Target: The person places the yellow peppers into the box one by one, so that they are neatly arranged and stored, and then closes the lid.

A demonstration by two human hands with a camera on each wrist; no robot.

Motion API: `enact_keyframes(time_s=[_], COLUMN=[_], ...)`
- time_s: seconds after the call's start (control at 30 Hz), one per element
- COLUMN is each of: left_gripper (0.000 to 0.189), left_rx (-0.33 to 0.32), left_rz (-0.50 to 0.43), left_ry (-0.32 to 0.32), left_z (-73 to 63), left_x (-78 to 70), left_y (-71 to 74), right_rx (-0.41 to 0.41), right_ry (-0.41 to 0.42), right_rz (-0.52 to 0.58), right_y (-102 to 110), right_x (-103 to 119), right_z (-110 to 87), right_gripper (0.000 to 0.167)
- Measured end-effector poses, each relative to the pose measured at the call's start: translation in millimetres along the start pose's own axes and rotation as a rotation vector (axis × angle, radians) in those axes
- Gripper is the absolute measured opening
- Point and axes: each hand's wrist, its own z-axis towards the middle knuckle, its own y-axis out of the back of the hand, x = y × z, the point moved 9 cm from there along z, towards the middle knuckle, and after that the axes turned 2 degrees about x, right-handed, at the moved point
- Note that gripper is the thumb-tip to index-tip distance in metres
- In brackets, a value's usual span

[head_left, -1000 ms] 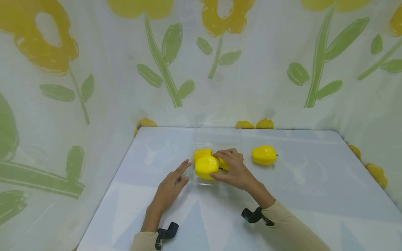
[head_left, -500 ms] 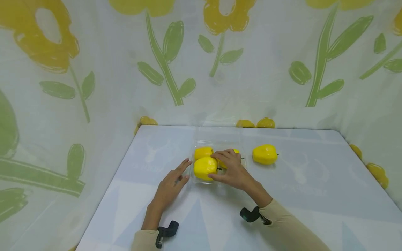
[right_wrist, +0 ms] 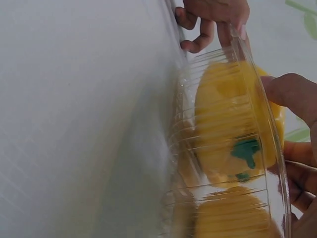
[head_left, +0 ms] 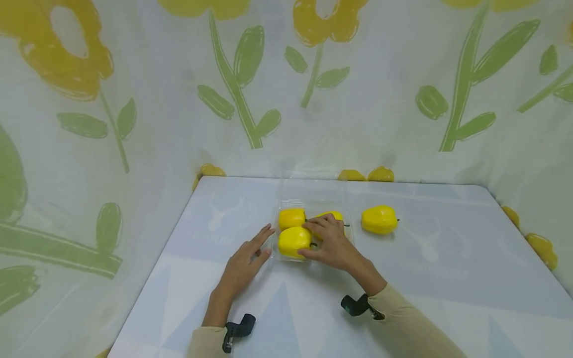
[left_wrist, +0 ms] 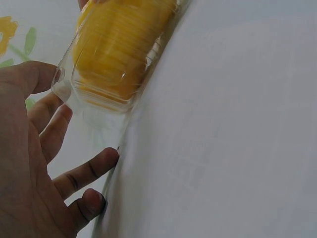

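In the head view, a clear plastic clamshell box lies with its lid folded back. My right hand holds a yellow bell pepper at the box's front left, thumb at its near side and fingers at its far side; its stem points right. Behind it sits a second yellow pepper. A third pepper, at the right, is partly hidden by my right hand. My left hand is at the left side, fingers spread; in the left wrist view its thumb touches the box rim.
Another yellow pepper lies on the white table to the right of the box. The transparent lid reaches toward the table's back edge. A flower-patterned curtain hangs behind.
The pepper in my right hand has turned and settled lower into the box's front left, its stem now showing. My right hand has shifted slightly; my left hand stays at the box's side.
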Motion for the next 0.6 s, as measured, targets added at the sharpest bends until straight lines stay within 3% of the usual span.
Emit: enact_keyframes(time_s=[0.33, 0.6], left_gripper=[0.052, 0.052], left_rx=[0.000, 0.010], left_rz=[-0.004, 0.002], left_ry=[0.010, 0.027], left_z=[1.9, -1.1], left_x=[-3.7, -2.6], left_y=[0.6, 0.3], right_rx=[0.067, 0.049], right_ry=[-0.021, -0.021], right_rz=[-0.117, -0.084], right_y=[1.1, -3.1], right_x=[-2.9, -5.8], right_z=[4.6, 2.5], right_gripper=[0.066, 0.066])
